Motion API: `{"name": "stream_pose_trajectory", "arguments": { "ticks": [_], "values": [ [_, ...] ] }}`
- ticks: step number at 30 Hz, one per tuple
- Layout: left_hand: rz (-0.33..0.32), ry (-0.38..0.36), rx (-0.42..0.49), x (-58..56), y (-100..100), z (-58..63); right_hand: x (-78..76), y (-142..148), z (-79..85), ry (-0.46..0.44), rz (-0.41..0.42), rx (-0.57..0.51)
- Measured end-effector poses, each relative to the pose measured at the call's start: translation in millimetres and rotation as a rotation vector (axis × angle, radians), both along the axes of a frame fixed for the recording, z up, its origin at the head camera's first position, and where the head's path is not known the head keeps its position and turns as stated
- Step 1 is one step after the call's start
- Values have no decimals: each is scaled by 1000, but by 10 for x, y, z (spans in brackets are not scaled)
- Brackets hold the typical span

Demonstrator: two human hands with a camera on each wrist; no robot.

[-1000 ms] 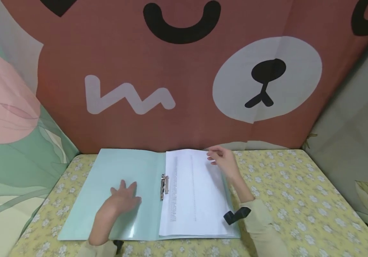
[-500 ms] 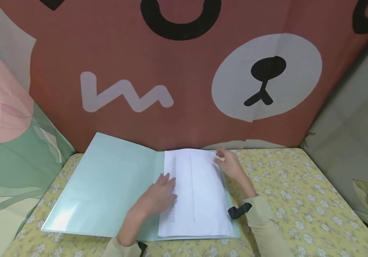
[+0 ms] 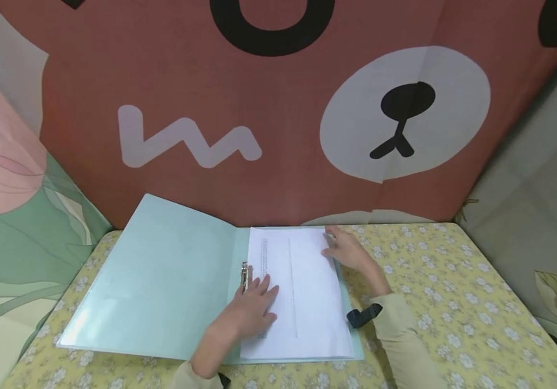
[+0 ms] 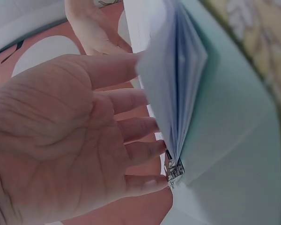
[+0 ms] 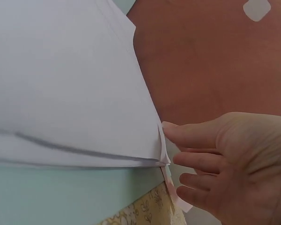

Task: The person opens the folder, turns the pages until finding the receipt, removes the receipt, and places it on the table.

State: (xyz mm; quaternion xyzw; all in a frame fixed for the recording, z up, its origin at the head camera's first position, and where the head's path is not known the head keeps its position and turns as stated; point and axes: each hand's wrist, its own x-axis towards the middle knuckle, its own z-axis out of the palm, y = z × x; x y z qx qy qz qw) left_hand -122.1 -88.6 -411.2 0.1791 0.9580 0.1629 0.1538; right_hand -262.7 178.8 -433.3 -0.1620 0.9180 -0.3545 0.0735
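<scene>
Table surface: a yellow cloth (image 3: 429,302) printed with white flowers is spread under everything.
Sleeves: both forearms are covered by pale sleeves (image 3: 404,335), and a small black device (image 3: 364,315) is worn at the right wrist.
Left hand (image 3: 248,313): the fingers are spread and laid on the near left part of the paper, beside the clip.
Paper stack (image 3: 309,292): white printed sheets are held within the right side of the folder, in the middle of the table.
Folder (image 3: 176,270): the pale green covers are opened out; the left one is tilted up off the cloth.
Metal clip (image 3: 245,273): it is set at the folder's spine, partly hidden by the left hand.
Right hand (image 3: 351,251): the paper's far right edge is touched by extended fingertips, the thumb being held apart from the index finger.
Backdrop (image 3: 283,102): the far side is filled by brown fabric with a cartoon muzzle (image 3: 402,113) at right.
</scene>
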Motion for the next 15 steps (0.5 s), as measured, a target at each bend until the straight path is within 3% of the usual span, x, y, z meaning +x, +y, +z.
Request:
{"name": "stream_pose_trajectory", "arguments": {
  "ticks": [15],
  "values": [
    [-7,-7,-16,-15,5,-71,-53,-54,-107,-53,-3,148]
  ]
}}
